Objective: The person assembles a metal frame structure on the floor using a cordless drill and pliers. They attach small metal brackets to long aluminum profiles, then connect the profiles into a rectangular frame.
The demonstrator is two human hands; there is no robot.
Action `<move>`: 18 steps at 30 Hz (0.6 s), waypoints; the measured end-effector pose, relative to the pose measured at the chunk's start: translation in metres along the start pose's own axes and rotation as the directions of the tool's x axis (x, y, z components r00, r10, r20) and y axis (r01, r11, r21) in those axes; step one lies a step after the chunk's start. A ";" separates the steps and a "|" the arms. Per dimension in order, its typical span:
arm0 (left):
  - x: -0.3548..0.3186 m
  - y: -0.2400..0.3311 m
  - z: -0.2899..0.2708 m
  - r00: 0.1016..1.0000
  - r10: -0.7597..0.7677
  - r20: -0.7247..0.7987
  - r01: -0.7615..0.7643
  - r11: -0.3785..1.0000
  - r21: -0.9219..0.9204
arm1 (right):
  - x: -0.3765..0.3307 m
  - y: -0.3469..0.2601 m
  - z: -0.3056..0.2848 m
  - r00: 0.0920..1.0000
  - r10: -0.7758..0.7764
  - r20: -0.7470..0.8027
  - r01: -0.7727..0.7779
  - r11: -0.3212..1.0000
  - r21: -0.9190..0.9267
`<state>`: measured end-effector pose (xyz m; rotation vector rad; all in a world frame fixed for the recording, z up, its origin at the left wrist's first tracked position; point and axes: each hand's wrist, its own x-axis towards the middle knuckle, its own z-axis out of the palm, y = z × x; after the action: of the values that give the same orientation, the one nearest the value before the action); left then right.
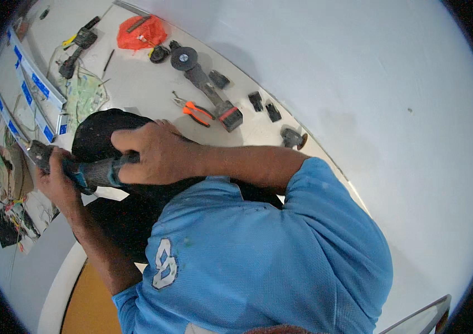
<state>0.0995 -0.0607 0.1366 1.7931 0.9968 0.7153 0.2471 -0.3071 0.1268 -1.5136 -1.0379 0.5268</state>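
Observation:
I hold a dark power tool with a teal band across my lap. My right hand is closed over its body near the middle. My left hand grips the tool's left end, close to its grey head. The tool lies roughly level, in front of my black-clad knee. My blue shirt fills the lower middle of the view and hides what is beneath it.
On the white floor lie orange-handled pliers, a dismantled angle grinder, small black parts, an orange bag, another tool and blue-marked metal strips. Scraps of cardboard and wire lie at left.

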 end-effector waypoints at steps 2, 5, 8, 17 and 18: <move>0.006 0.000 -0.012 0.997 -0.064 -0.039 0.065 0.997 0.045 | -0.013 -0.004 -0.034 0.991 0.134 0.017 -0.134 0.990 -0.039; 0.014 -0.011 -0.036 0.986 -0.146 -0.084 0.140 0.987 -0.076 | -0.048 0.016 -0.063 0.951 0.184 -0.249 -0.207 0.976 -0.067; 0.012 0.004 -0.034 0.972 -0.205 -0.117 0.184 0.968 -0.172 | -0.114 0.118 -0.094 0.798 0.526 -0.294 -0.566 0.822 -0.064; 0.018 0.004 -0.024 0.999 -0.039 -0.012 0.040 0.998 0.047 | -0.330 0.296 -0.140 0.421 0.690 -0.589 -0.902 0.388 -0.189; 0.020 -0.002 -0.027 0.999 -0.038 -0.008 0.038 0.998 0.044 | -0.330 0.299 -0.147 0.419 0.693 -0.586 -0.906 0.365 -0.215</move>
<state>0.0874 -0.0309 0.1467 1.8055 1.0559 0.6818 0.2923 -0.6448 -0.1955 -2.5210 0.0713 0.5962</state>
